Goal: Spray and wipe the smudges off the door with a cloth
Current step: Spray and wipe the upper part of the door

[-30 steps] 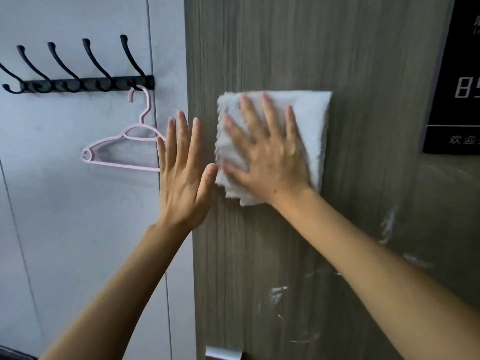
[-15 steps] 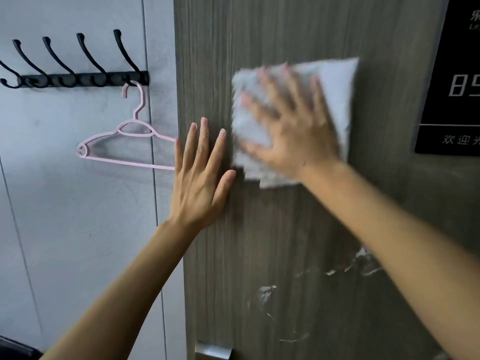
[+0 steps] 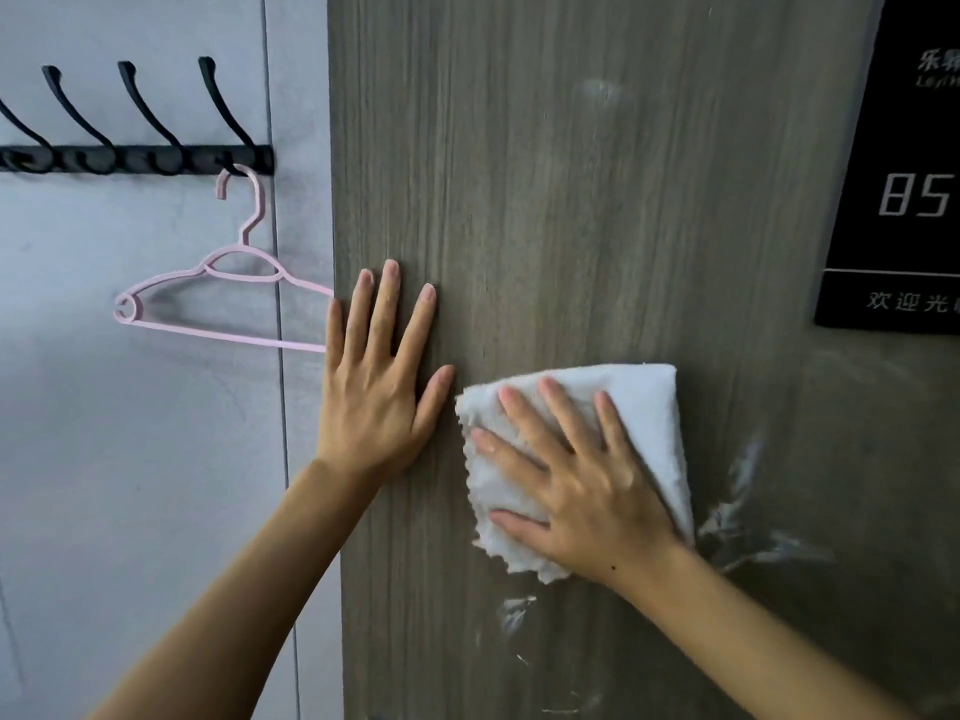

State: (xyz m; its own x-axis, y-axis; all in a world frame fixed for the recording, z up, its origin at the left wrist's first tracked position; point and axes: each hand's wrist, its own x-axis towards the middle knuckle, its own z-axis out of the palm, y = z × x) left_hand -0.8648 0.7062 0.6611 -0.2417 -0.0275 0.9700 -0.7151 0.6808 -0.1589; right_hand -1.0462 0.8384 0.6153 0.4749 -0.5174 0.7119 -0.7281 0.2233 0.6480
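A grey-brown wood-grain door [image 3: 545, 200] fills the middle of the view. My right hand [image 3: 576, 485] lies flat with spread fingers on a folded white cloth [image 3: 649, 407] and presses it against the door. My left hand [image 3: 379, 387] rests flat and open on the door near its left edge, just left of the cloth. White smudges [image 3: 743, 511] streak the door right of the cloth, and smaller smudges [image 3: 514, 613] sit below it. A faint hazy mark [image 3: 602, 93] shows higher up.
A black sign panel [image 3: 904, 200] with white digits and characters is fixed at the right. On the grey wall [image 3: 130, 459] to the left, a black hook rail [image 3: 135, 158] carries a pink hanger [image 3: 228, 293].
My right hand has slid the cloth down the door from high up to just above the lower smudges. My left hand has shifted right, fully onto the door.
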